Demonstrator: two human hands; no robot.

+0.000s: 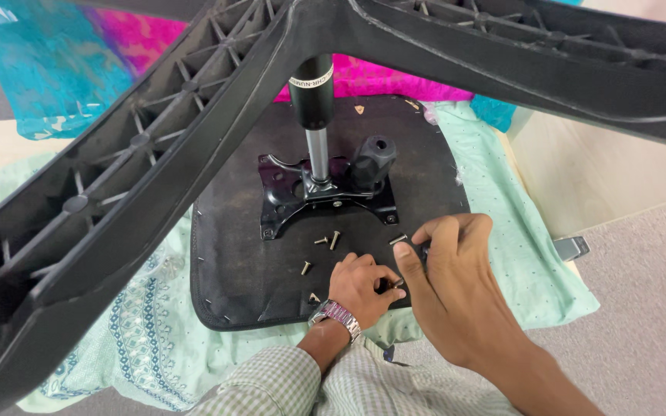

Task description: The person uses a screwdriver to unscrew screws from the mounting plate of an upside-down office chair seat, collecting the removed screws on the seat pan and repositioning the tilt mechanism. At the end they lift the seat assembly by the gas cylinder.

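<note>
Screws (pixel 334 239), short metal ones w/ flat heads, lie loose on the underside of an upturned chair seat (pixel 233 262), black fabric stapled along its edge. Left hand (pixel 362 286), metal watch (pixel 337 314) at wrist, checked sleeve (pixel 271 385), is curled w/ fingertips pinched on a small dark piece near the seat's front edge; can't tell exactly what it is. Right hand (pixel 449 285) sits just beside it, touching, fingers bent round something small & dark at the fingertips, thumb pointing up; whether it grips firmly can't be told. Black metal mounting plate (pixel 325 196), glossy, w/ curved corners, sits at seat centre, screws just below it. Chrome gas cylinder (pixel 316 146) rises from plate into a thicker black tube; ribbed black knob (pixel 371 160) beside it. Star-shaped plastic chair base (pixel 156 154), ribbed inside, spans the upper view & blocks much of the scene. Seat rests on mint-green dotted cloth (pixel 518 254); pink & teal fabric (pixel 55 62) behind. Grey carpet floor (pixel 641 308) at right.
</note>
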